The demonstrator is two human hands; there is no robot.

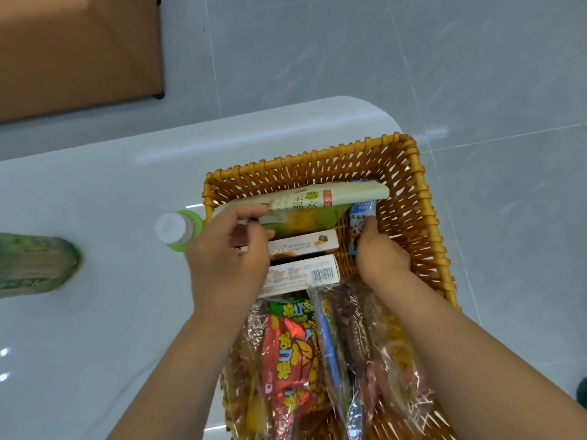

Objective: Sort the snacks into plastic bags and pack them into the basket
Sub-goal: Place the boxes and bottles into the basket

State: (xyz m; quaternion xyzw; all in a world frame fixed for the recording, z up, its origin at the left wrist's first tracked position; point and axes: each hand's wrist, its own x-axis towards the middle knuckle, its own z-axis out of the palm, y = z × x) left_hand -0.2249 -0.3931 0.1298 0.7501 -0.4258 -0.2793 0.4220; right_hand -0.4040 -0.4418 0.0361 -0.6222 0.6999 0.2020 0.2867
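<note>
As both hands [228, 249] fill basket [422, 198] — far-wall gap

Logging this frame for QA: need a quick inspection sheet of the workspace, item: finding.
Surface: white table, glossy, rounded corner.
Job's things: wicker basket holds a green-and-cream pouch, two boxes, a small blue-and-white packet and bagged snacks.
Clutter: white-capped bottle beside the basket; green package at the left edge.
Hands: left hand pinches the pouch; right hand on the small packet.
Cables: nothing seen.
Surroundings: grey tiled floor, brown board.
</note>
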